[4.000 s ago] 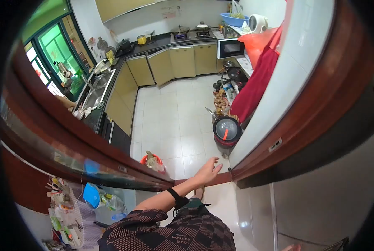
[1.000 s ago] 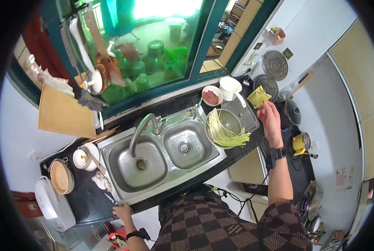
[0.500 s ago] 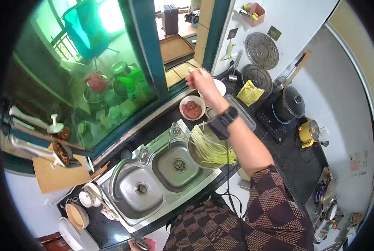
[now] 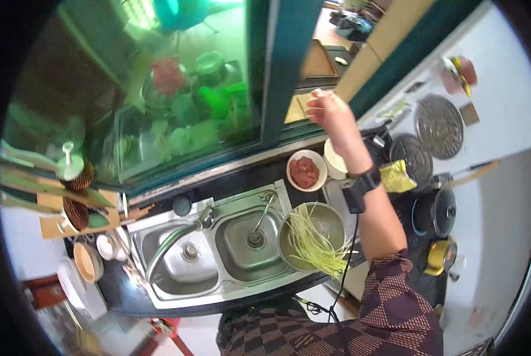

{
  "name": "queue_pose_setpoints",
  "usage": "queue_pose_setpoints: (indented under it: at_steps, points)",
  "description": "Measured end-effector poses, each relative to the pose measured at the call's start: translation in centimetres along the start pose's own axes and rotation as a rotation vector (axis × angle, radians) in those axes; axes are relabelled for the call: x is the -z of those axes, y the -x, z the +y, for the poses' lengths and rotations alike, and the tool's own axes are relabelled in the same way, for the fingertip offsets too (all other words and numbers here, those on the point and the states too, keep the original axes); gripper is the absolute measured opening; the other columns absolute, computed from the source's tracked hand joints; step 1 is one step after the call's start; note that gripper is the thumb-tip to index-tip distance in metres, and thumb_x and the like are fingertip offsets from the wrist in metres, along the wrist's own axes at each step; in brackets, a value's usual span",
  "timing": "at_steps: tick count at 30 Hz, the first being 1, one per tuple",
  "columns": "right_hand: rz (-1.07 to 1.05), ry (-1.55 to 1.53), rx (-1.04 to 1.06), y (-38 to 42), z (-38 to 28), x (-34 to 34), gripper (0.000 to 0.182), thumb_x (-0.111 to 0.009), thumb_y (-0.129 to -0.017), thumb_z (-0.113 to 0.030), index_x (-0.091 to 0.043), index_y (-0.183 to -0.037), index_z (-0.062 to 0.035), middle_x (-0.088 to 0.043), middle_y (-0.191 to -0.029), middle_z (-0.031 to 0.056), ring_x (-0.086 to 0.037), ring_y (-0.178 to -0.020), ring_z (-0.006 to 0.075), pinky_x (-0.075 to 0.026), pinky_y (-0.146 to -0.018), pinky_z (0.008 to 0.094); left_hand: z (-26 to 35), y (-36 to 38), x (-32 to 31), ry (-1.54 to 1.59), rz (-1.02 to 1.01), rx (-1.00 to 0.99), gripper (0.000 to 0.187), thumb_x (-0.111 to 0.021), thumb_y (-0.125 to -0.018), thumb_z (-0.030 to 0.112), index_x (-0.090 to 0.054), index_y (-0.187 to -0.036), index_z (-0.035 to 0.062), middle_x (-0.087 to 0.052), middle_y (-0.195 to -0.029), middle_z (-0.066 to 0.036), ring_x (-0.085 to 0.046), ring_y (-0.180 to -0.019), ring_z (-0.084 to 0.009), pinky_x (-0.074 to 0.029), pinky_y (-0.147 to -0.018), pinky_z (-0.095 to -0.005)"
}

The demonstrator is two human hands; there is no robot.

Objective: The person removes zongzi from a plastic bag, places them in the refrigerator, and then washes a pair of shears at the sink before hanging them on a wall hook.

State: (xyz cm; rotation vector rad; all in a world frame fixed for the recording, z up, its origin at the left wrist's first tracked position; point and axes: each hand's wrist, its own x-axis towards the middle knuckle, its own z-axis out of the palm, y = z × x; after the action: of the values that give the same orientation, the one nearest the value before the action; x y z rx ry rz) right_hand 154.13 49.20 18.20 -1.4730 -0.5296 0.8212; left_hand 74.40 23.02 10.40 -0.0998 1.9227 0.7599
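My right hand (image 4: 332,117) is raised over the back of the counter, in front of the window opening. Its fingers are pinched together, with a small whitish bit at their tips that I cannot make out. Below the wrist stands a white bowl (image 4: 335,159), partly hidden by my forearm. Beside it a white bowl (image 4: 292,173) holds raw reddish meat (image 4: 304,172). Nearer me, a metal bowl (image 4: 330,218) holds long pale green vegetable stalks (image 4: 307,240), some hanging over its rim. My left hand is out of view.
The double sink (image 4: 241,277) with its curved faucet (image 4: 167,252) lies left of the metal bowl. To the right are a yellow packet (image 4: 397,177), a black pot (image 4: 436,212) and a yellow kettle (image 4: 441,257). A dark cable (image 4: 339,285) hangs beside my right arm.
The camera has turned, so the counter items sit differently in view. My right hand stays raised with fingers pinched. My left hand, partly visible at the bottom edge before, has left the view.
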Motion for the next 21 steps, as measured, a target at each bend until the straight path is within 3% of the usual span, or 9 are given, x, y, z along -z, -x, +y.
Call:
queue_pose_setpoints:
  at_steps: [4,8,12,14,15,16,17,19,21]
  points:
    - [-0.083,0.051,-0.003,-3.5,-0.6,-0.5,0.038,-0.059,-0.101,-0.039,-0.059,-0.109,-0.0024,-0.065,-0.094,0.0058,-0.063,-0.081,0.0132,-0.051,-0.075,0.0276,-2.3,1.8,4.3,0.132,0.089,-0.013,0.064,-0.055,-0.091,0.06,-0.054,-0.139,0.0178,-0.07,-0.089,-0.007,-0.06,-0.059,-0.0288,-0.055,-0.056,-0.0512]
    - [-0.237,0.115,-0.025,-7.2,0.4,-1.8,0.04,-0.054,-0.102,-0.045,-0.06,-0.108,-0.0062,-0.065,-0.096,0.0039,-0.06,-0.083,0.0123,-0.049,-0.075,0.0275,-4.9,3.7,9.9,0.274,0.169,-0.034,0.065,-0.055,-0.091,0.06,-0.053,-0.142,0.019,-0.07,-0.087,-0.007,-0.059,-0.055,-0.0283,-0.055,-0.052,-0.0512]
    - [-0.214,0.022,-0.081,-8.1,0.5,-4.0,0.023,-0.055,-0.102,-0.034,-0.063,-0.105,-0.0126,-0.064,-0.088,-0.0023,-0.057,-0.076,0.0099,-0.045,-0.064,0.0257,-5.5,4.9,15.7,0.412,0.157,-0.1,0.066,-0.054,-0.092,0.061,-0.052,-0.144,0.0203,-0.071,-0.086,-0.006,-0.058,-0.051,-0.0278,-0.055,-0.049,-0.0513]
    - [-0.113,0.125,-0.139,-8.8,0.5,-3.8,0.018,-0.056,-0.101,-0.029,-0.064,-0.103,-0.0125,-0.063,-0.083,-0.0021,-0.057,-0.068,0.0104,-0.044,-0.056,0.0254,-5.9,4.4,19.6,0.541,-0.018,-0.147,0.067,-0.053,-0.092,0.061,-0.052,-0.146,0.021,-0.071,-0.085,-0.006,-0.058,-0.049,-0.0276,-0.055,-0.047,-0.0514]
    - [-0.131,0.092,-0.102,-9.1,0.7,-3.6,0.015,-0.058,-0.101,-0.025,-0.064,-0.101,-0.0119,-0.063,-0.08,-0.0013,-0.055,-0.062,0.0106,-0.043,-0.051,0.0254,-5.9,3.2,21.4,0.639,-0.223,-0.141,0.067,-0.053,-0.092,0.061,-0.052,-0.146,0.0213,-0.071,-0.084,-0.005,-0.058,-0.048,-0.0274,-0.055,-0.046,-0.0514]
    - [-0.169,0.144,-0.119,-10.1,0.7,-2.5,0.012,-0.06,-0.099,-0.021,-0.065,-0.102,-0.0108,-0.065,-0.082,0.0009,-0.06,-0.066,0.0128,-0.049,-0.056,0.0277,-5.7,1.5,22.6,0.713,-0.481,-0.09,0.067,-0.053,-0.092,0.061,-0.051,-0.147,0.0216,-0.071,-0.084,-0.005,-0.058,-0.047,-0.0273,-0.055,-0.045,-0.0514]
    - [-0.168,0.103,-0.117,-10.4,0.6,-2.4,0.012,-0.061,-0.098,-0.02,-0.066,-0.102,-0.01,-0.066,-0.085,0.0021,-0.062,-0.069,0.0145,-0.051,-0.058,0.0295,-5.4,-0.5,20.4,0.588,-0.378,-0.147,0.053,-0.055,-0.093,0.055,-0.055,-0.132,0.0192,-0.067,-0.081,-0.003,-0.057,-0.052,-0.022,-0.048,-0.045,-0.0416]
    - [-0.179,0.094,-0.114,-11.1,0.7,-1.8,0.011,-0.063,-0.098,-0.018,-0.066,-0.103,-0.0085,-0.067,-0.089,0.0041,-0.065,-0.074,0.0181,-0.056,-0.063,0.0333,-1.1,0.9,6.4,0.314,-0.159,-0.218,0.029,-0.059,-0.094,0.041,-0.063,-0.102,0.0143,-0.059,-0.076,0.002,-0.056,-0.062,-0.0113,-0.035,-0.046,-0.0221]
    - [-0.174,0.155,-0.101,-10.7,0.4,-1.6,0.008,-0.063,-0.097,-0.014,-0.066,-0.101,-0.0075,-0.067,-0.093,0.0058,-0.066,-0.078,0.0202,-0.058,-0.066,0.0354,2.9,3.3,-6.1,0.331,-0.047,-0.192,0.021,-0.061,-0.095,0.035,-0.06,-0.097,0.0143,-0.055,-0.073,0.003,-0.046,-0.055,-0.0083,-0.033,-0.046,-0.0228]
